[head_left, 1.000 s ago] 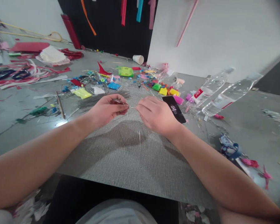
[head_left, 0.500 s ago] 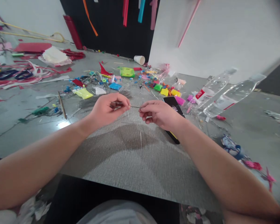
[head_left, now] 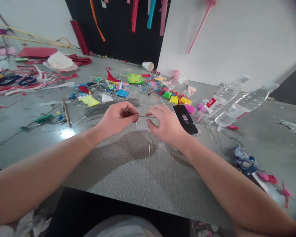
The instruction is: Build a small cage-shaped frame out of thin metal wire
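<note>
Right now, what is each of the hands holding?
Left hand: closed on one end of a thin grey metal wire.
Right hand: pinching the wire's other end.

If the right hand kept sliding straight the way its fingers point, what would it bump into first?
Most likely the left hand. The right hand has its fingers aimed leftward along the thin wire held between both hands, and only a small gap separates them. Depth is hard to judge, so it might pass just in front.

Both bare forearms reach forward and converge, the left hand (head_left: pixel 117 119) pinching its fingertips together, the right hand (head_left: pixel 165 123) loosely curled beside it.
</note>
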A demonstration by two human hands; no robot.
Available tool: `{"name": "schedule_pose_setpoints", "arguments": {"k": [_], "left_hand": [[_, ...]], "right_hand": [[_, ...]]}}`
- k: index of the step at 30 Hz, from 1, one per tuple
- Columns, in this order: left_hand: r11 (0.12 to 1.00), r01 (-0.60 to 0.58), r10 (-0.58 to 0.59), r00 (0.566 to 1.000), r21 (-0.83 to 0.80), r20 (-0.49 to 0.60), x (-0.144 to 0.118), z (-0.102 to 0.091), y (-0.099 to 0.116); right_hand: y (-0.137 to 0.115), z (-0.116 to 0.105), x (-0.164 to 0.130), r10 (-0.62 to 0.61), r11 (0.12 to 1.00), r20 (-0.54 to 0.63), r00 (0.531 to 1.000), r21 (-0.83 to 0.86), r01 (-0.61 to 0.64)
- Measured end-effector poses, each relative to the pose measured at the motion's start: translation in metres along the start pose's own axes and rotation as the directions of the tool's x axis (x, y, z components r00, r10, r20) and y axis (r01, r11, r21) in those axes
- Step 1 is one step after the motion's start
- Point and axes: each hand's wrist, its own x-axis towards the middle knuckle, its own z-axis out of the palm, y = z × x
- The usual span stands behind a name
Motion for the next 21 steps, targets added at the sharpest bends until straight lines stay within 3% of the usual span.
{"name": "schedule_pose_setpoints", "arguments": {"k": [5,10,21], "left_hand": [[0.979,-0.125,0.122,0.992,0.160,0.025,-0.004,0.001,-0.001],[0.962,-0.176,0.165,0.984,0.209,0.070,-0.009,0.005,0.002],[0.972,-0.158,0.144,0.986,0.172,0.087,-0.010,0.010,0.002]], "right_hand": [[-0.008,0.004,-0.003,-0.038,0.970,0.067,0.997,-0.236,0.053],[-0.018,0.007,-0.005,0.026,0.916,0.143,0.989,-0.399,0.033],[-0.017,0.015,-0.009,0.087,0.872,0.130,0.988,-0.490,-0.012]]}}
